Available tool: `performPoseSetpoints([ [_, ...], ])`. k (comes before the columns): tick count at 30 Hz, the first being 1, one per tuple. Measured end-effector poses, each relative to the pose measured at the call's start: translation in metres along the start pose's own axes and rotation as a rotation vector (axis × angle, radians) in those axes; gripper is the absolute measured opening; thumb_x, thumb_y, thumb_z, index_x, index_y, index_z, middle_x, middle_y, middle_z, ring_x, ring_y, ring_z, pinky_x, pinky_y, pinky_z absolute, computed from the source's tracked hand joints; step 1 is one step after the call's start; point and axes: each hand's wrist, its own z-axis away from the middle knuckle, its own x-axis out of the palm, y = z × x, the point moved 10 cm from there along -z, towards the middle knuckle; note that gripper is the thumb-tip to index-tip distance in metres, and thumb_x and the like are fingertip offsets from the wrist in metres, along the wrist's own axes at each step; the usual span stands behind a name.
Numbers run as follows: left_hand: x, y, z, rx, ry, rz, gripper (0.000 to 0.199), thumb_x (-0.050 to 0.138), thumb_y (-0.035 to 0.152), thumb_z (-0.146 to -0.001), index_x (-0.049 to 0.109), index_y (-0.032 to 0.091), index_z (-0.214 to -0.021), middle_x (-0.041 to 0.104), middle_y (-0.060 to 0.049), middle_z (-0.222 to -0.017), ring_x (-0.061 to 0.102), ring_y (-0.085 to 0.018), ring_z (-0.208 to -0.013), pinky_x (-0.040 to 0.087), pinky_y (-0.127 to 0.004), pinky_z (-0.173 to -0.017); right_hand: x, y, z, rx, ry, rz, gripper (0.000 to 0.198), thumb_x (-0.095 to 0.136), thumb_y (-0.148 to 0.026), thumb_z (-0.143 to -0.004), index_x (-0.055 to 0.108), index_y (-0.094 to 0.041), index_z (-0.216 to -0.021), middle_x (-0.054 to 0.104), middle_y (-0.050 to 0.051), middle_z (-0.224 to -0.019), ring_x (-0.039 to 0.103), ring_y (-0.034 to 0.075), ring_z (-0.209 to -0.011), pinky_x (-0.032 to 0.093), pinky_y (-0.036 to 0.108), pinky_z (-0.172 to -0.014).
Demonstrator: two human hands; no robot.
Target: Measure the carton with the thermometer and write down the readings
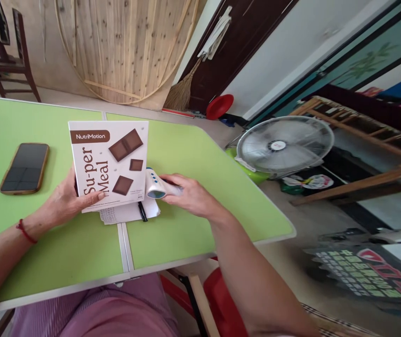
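In the head view, my left hand (70, 196) grips the lower left edge of a white box (97, 175), thumb across its front. The box is held up over the table, its face showing "NutriMotion Su-per Meal" and brown chocolate pieces. My right hand (189, 194) is closed around the handle of a white handheld scanner (155, 183) with blue dots on its head. The scanner's head is close to the box's right edge; I cannot tell whether they touch. Partly hidden beneath the box lies a notepad (114, 215) with writing, and a black pen (142, 211) rests on it.
A phone (26, 166) in a brown case lies at the left of the green folding table (200, 224). Right of the table stand a large fan (278, 145) and a wooden rack (362, 131). A round wooden board (126, 47), a chair (11, 61) and a red basin (219, 106) are behind.
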Motion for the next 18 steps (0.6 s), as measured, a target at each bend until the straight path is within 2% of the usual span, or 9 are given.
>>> performPoseSetpoints([
  [4,-0.001,0.002,0.000,0.010,0.006,-0.032,0.062,0.074,0.063,-0.074,0.055,0.023,-0.117,0.069,-0.013,-0.115,0.067,-0.040,-0.106,0.058,-0.052,-0.086,0.013,0.002,-0.020,-0.011,-0.138,0.133,0.049,0.067,-0.022,-0.074,0.068,-0.015,-0.123,0.072,0.012,-0.117,0.068,0.026,-0.105,0.051,0.035,-0.092],
  [7,-0.002,0.003,0.001,0.012,0.015,-0.045,0.061,0.074,0.064,-0.074,0.056,0.023,-0.116,0.069,-0.013,-0.115,0.065,-0.040,-0.110,0.056,-0.054,-0.090,0.015,0.007,-0.034,-0.014,-0.139,0.259,0.042,0.065,-0.024,-0.079,0.069,-0.018,-0.119,0.072,0.011,-0.113,0.067,0.026,-0.102,0.050,0.035,-0.091],
  [10,-0.002,0.001,0.002,-0.013,0.006,-0.069,0.063,0.074,0.064,-0.074,0.056,0.022,-0.118,0.069,-0.014,-0.116,0.065,-0.041,-0.111,0.056,-0.055,-0.090,0.018,0.010,-0.040,-0.036,-0.133,0.256,0.040,0.063,-0.021,-0.079,0.070,-0.019,-0.119,0.072,0.010,-0.113,0.066,0.027,-0.105,0.051,0.035,-0.091],
  [12,-0.005,-0.001,0.003,-0.035,0.014,-0.096,0.069,0.076,0.065,-0.072,0.055,0.021,-0.122,0.069,-0.014,-0.117,0.065,-0.041,-0.110,0.056,-0.056,-0.088,0.015,0.005,-0.038,-0.079,-0.062,0.267,0.046,0.063,-0.015,-0.074,0.070,-0.019,-0.119,0.071,0.011,-0.117,0.064,0.029,-0.113,0.050,0.039,-0.096],
  [14,-0.008,-0.002,0.003,-0.061,0.031,-0.098,0.074,0.078,0.065,-0.070,0.054,0.021,-0.124,0.069,-0.015,-0.119,0.065,-0.042,-0.111,0.056,-0.057,-0.088,0.004,-0.008,-0.028,-0.156,0.105,0.283,0.045,0.062,-0.012,-0.072,0.071,-0.018,-0.115,0.070,0.012,-0.120,0.061,0.031,-0.119,0.050,0.044,-0.099],
  [16,-0.009,-0.003,0.003,-0.087,0.035,-0.054,0.074,0.080,0.065,-0.068,0.056,0.020,-0.122,0.069,-0.015,-0.121,0.065,-0.042,-0.111,0.056,-0.056,-0.090,0.001,-0.026,-0.014,-0.270,0.232,0.248,0.032,0.060,-0.013,-0.076,0.074,-0.017,-0.104,0.073,0.013,-0.111,0.067,0.028,-0.107,0.054,0.042,-0.091],
  [18,-0.009,-0.005,0.003,-0.101,0.035,0.015,0.071,0.081,0.065,-0.068,0.058,0.020,-0.118,0.070,-0.015,-0.120,0.067,-0.041,-0.109,0.058,-0.055,-0.088,0.013,-0.043,-0.001,-0.384,0.234,0.207,0.020,0.056,-0.015,-0.083,0.075,-0.016,-0.090,0.075,0.010,-0.090,0.070,0.022,-0.081,0.056,0.035,-0.076],
])
